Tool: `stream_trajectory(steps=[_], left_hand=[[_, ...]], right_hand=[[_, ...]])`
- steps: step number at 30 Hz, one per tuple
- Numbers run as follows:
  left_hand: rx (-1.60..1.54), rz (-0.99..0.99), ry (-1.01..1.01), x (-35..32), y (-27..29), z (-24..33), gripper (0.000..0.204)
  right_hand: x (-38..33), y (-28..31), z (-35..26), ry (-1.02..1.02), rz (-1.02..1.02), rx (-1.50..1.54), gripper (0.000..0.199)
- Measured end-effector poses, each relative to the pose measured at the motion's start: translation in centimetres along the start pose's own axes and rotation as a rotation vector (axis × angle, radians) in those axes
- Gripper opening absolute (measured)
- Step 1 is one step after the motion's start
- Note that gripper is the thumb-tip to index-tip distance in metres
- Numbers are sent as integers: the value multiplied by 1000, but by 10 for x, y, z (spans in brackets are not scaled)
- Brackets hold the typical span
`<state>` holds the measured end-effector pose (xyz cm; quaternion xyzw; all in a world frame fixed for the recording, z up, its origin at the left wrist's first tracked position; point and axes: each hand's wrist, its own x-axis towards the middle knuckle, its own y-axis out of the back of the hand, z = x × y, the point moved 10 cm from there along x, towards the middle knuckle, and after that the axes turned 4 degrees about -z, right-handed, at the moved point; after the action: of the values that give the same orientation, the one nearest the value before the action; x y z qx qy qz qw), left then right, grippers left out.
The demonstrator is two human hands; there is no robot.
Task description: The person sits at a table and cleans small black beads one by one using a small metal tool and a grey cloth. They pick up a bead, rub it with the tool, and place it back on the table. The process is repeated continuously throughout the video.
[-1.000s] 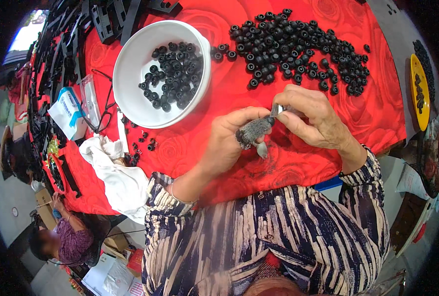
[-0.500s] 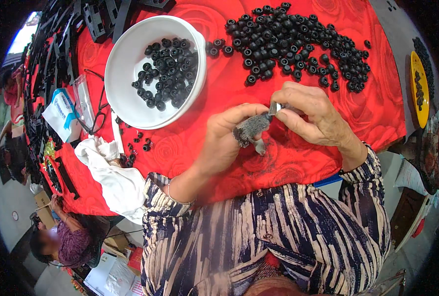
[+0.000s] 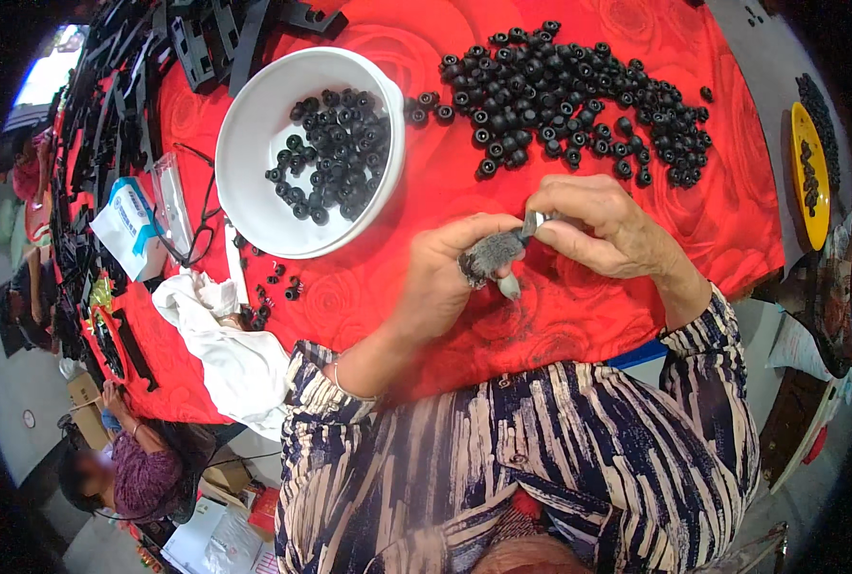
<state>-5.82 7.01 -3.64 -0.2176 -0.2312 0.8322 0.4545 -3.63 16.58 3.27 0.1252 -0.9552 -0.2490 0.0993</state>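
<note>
my left hand (image 3: 445,277) still closes its grip on the grey pad (image 3: 491,256); my right hand (image 3: 603,225) keeps pinching the small metal tool (image 3: 531,225), unmoved above the red surface (image 3: 560,316).

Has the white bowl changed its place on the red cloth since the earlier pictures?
No. The white bowl keeps its place beside the pile of black rings on the red cloth.

Both hands (image 3: 531,253) together, fingers pinched
</note>
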Motion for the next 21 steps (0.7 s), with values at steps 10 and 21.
stream_trajectory(steps=[10, 21], left_hand=[[-296, 14, 88, 2, 2, -10, 21], [-574, -184, 257, -2, -22, -29, 24]], right_hand=[[-1, 22, -19, 56, 216, -44, 26], [-16, 0, -68, 404, 348, -445, 28]])
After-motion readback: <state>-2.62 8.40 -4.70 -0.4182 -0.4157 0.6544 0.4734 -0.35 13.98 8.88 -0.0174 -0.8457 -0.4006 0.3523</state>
